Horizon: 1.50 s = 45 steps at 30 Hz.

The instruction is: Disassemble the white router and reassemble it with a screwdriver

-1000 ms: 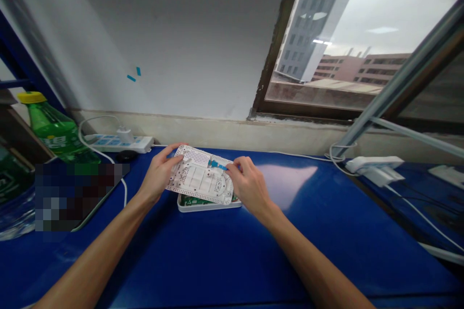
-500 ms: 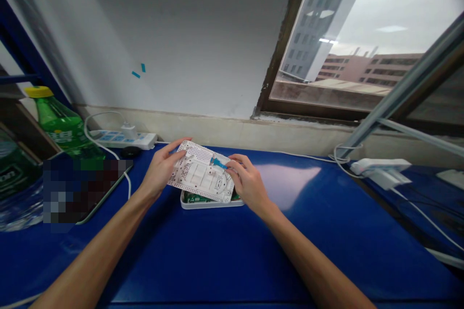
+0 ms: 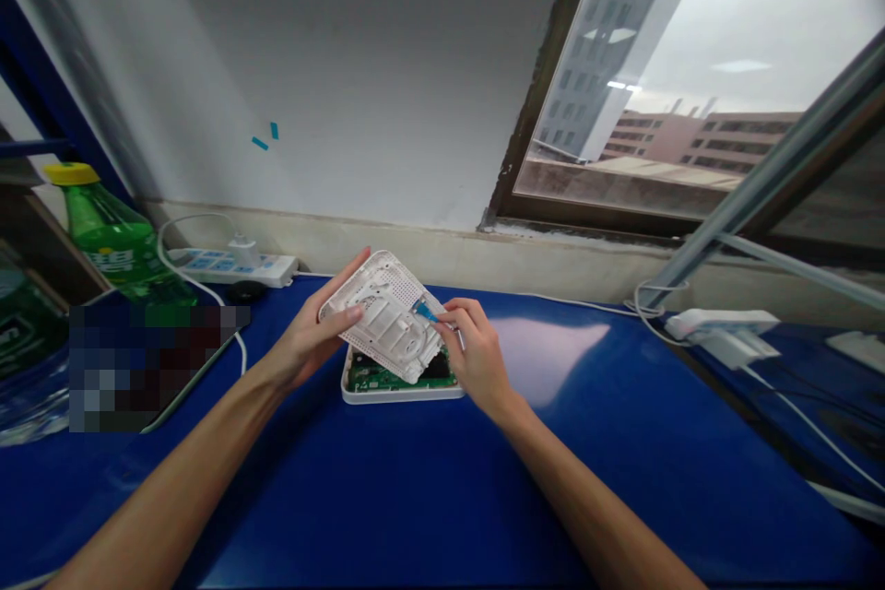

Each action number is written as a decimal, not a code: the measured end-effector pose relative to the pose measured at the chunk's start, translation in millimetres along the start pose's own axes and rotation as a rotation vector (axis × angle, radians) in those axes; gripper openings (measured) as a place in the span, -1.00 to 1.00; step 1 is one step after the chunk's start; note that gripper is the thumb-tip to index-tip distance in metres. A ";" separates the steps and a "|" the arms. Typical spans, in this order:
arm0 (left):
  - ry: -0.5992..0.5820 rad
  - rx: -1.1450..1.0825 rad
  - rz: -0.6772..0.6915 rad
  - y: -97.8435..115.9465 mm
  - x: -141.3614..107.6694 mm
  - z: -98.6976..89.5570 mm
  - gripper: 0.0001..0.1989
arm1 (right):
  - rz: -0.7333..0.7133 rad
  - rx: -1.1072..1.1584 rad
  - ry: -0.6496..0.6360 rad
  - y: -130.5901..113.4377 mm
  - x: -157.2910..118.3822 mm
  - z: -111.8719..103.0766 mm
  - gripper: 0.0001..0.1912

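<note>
My left hand point(image 3: 311, 332) grips a white vented plastic cover point(image 3: 391, 318) by its left side, thumb on the near face and fingers behind. The cover is tilted, with its ribbed, perforated side towards me. At its right edge my right hand point(image 3: 480, 355) pinches a small blue plastic connector point(image 3: 426, 311), closed on its end; the fingertips are partly hidden. Below the cover lies a shallow white housing point(image 3: 405, 396) with a green circuit board point(image 3: 377, 378) in it, partly covered from view.
On the left stand a green bottle point(image 3: 114, 240) with a yellow cap, a power strip point(image 3: 269, 269) with a white charger, and a blurred-out flat device point(image 3: 152, 369). White adapters point(image 3: 725, 332) and cables lie at the right by a metal bar point(image 3: 733, 212). The wall is behind.
The cover has turned clockwise and tilted up, showing more of the circuit board beneath. My left hand has rolled with it, its thumb further over the face. My right hand keeps its pinch.
</note>
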State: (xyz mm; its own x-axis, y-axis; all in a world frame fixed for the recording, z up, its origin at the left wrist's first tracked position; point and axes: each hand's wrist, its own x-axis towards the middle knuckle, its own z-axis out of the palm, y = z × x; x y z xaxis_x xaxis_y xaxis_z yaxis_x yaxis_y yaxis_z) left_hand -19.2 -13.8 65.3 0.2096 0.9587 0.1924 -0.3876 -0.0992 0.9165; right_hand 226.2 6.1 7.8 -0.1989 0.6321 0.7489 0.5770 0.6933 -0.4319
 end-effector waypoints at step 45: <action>0.281 -0.089 -0.020 -36.9 11.6 9.8 -0.40 | 0.082 0.207 0.065 -15.1 19.6 22.9 -0.89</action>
State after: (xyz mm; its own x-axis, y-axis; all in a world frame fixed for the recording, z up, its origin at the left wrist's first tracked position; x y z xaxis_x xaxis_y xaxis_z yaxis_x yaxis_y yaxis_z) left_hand 6.4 -1.7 37.1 -0.0340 0.9977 0.0591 -0.4657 -0.0681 0.8823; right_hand 195.5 16.0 17.4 -0.1024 0.6705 0.7349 0.4127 0.7008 -0.5819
